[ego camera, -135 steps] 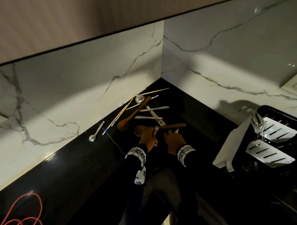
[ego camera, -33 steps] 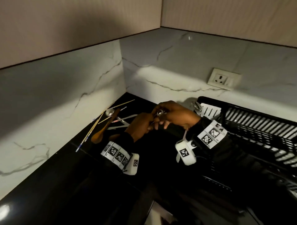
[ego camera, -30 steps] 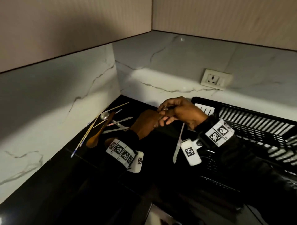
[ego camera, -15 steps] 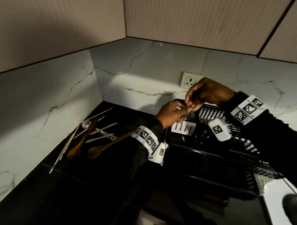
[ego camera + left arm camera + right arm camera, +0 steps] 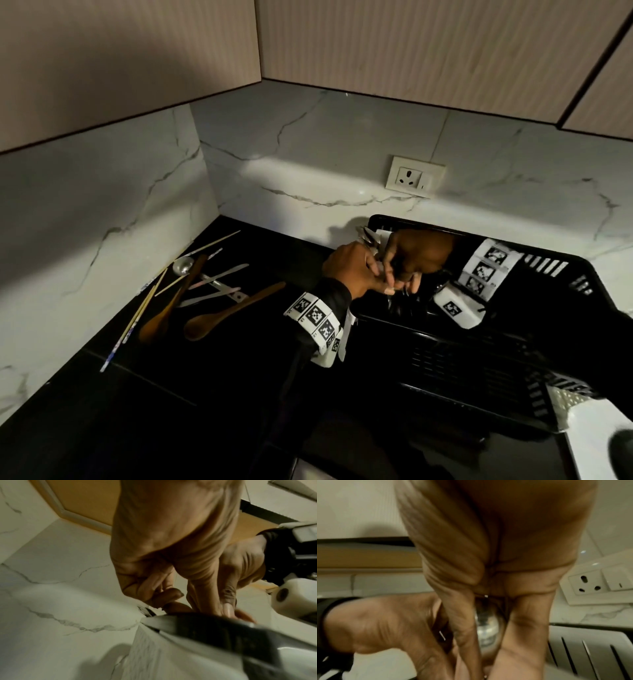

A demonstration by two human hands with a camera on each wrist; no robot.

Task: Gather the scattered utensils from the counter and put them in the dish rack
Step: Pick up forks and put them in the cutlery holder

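Note:
Both hands meet over the white slotted utensil holder [image 5: 590, 649] at the near left corner of the black dish rack [image 5: 404, 221]. My right hand [image 5: 411, 263] points its fingers down and pinches a metal spoon [image 5: 486, 626] between thumb and fingers. My left hand [image 5: 352, 267] is curled against the right fingers and seems to pinch the same spoon's handle lower down. Metal utensils [image 5: 366, 236] stand in the holder behind them. On the black counter lie two wooden spoons [image 5: 233, 310] [image 5: 171, 308], chopsticks [image 5: 137, 315], a metal ladle [image 5: 183, 265] and pale knives [image 5: 219, 275].
Marble backsplash walls the counter's corner, with a wall socket [image 5: 415, 176] just above the rack. Wooden cabinets hang overhead. A white surface [image 5: 599, 428] lies at the rack's near right corner.
Both hands carried the spoon from the pile on the counter rightwards to the rack. Since half a second ago they have dropped lower onto the utensil holder.

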